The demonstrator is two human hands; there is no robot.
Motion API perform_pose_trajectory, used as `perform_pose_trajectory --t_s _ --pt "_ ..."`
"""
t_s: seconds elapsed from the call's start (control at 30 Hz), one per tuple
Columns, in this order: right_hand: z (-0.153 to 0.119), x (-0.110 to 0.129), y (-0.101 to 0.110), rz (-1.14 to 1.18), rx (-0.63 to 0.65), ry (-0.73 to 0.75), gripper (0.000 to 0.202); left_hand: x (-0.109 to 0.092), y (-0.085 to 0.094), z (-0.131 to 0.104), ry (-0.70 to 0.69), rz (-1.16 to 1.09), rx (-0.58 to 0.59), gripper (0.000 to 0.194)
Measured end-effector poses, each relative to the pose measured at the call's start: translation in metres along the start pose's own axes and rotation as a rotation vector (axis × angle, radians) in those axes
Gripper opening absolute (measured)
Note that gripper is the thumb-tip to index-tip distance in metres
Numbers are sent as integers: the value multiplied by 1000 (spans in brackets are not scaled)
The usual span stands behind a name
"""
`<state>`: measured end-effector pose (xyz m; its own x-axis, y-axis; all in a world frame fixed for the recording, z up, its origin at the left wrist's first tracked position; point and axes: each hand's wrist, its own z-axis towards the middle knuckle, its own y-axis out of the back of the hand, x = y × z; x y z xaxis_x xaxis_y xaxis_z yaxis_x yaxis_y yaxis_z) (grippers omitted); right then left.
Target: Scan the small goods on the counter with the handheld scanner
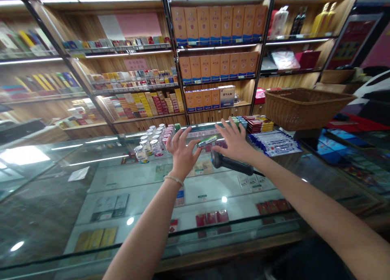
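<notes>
My left hand (pixel 183 150), with a pale bracelet at its wrist, is held over the glass counter with its fingers spread. Facing it, my right hand (pixel 236 141) is also spread, its thumb pointing inward. Between the two hands is a slim green packet (pixel 207 141); its left end is close to my left thumb, and whether they touch is unclear. A black handheld barcode scanner (pixel 233 163) lies just below my right hand, its cable running off to the right. Left of my left hand stand several small white-lidded containers (pixel 152 140) in rows.
The glass display counter (pixel 146 182) has boxed goods under its top. To the right are blue-and-white packets (pixel 274 142), red and yellow packs (pixel 258 124) and a brown wicker basket (pixel 304 109). Lit shelves behind hold orange boxes (pixel 215 26) and small packs. A white paper (pixel 78 174) appears at left.
</notes>
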<state>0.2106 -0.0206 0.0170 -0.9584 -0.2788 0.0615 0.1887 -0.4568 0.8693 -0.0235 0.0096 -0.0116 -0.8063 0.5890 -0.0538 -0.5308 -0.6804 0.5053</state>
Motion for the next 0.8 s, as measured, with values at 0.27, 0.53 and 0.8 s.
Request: perform_pose_trajectory --t_s 0.27,0.53,0.8 --pt "-51 3 -19 -61 268 -100 110 3 -3 -2 93 19 -8 17" --pt "-60 5 -25 -42 214 -33 81 3 -4 -3 97 23 33 17" --pt "-55 -2 -18 23 252 20 45 7 -4 -4 120 52 10 16"
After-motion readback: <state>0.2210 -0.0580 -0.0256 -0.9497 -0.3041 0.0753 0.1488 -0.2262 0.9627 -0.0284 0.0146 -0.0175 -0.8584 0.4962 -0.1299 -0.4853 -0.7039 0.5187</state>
